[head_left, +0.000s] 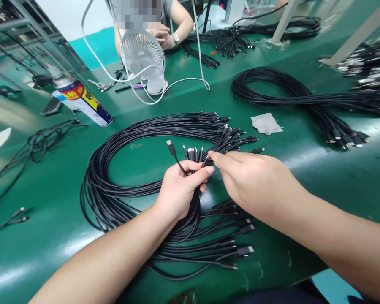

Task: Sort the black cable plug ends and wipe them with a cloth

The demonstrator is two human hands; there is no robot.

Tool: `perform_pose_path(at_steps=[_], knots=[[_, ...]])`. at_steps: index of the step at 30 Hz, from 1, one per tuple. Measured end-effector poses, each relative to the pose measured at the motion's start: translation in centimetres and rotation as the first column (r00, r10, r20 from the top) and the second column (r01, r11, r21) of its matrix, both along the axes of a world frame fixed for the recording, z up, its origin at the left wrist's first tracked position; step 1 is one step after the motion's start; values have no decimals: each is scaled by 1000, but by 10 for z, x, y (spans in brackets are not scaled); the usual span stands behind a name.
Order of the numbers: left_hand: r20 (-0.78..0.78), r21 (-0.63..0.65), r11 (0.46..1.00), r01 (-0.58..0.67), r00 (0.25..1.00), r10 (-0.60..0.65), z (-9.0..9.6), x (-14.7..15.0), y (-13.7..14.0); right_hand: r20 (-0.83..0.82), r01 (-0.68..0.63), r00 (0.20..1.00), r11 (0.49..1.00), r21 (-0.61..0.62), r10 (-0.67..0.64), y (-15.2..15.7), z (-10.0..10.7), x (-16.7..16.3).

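My left hand (pixel 177 190) is closed round a bunch of black USB cables, with several connectors (pixel 192 154) sticking up above the fingers. One cable plug (pixel 171 147) stands apart from the bunch, leaning left. My right hand (pixel 256 177) is closed at the right of the bunch. Its fingertips meet the metal tip of a cable connector (pixel 205 161) beside my left thumb; the rest of those fingers is hidden behind the hand. The held cables belong to a large looped bundle (pixel 96 169) on the green table, its other connector ends (pixel 245 251) fanned out at the lower right.
A spray can (pixel 85 101) stands at the left, near loose cables (pixel 38 143). Behind the bundle are a small white fan (pixel 142 52) with its cord and a co-worker's hands (pixel 164 36). A white cloth scrap (pixel 266 123) and another cable bundle (pixel 272 99) lie to the right.
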State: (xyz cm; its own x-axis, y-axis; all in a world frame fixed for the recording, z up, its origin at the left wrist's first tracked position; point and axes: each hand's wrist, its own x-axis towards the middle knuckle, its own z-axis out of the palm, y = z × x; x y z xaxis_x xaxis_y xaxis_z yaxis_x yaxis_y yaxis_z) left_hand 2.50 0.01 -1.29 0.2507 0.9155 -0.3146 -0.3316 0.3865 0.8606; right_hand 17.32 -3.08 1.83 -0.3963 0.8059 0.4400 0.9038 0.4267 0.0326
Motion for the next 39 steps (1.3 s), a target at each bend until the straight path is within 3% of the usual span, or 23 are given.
perform_pose_path(at_steps=[17,21,24,30,34,39], knots=[[10,-41,999,15,1000,-14,1,-1,1,4,7,1000,999,-53,-7,0,-1,4],[17,-46,998,36,999,-35,2,-1,2,-93,23,995,993,-117,-33,2,0,5],[20,-48,998,44,999,-43,3,-2,2,-242,14,967,967,-254,-77,8,3,9],[33,-60,997,41,999,-39,3,-2,2,-529,-162,840,872,-461,-124,25,9,22],[47,-71,996,48,998,-44,5,-2,2,-595,-203,783,830,-519,-181,29,9,24],[56,-67,996,65,997,-61,7,-1,2,-602,-266,780,780,-567,-172,27,10,23]])
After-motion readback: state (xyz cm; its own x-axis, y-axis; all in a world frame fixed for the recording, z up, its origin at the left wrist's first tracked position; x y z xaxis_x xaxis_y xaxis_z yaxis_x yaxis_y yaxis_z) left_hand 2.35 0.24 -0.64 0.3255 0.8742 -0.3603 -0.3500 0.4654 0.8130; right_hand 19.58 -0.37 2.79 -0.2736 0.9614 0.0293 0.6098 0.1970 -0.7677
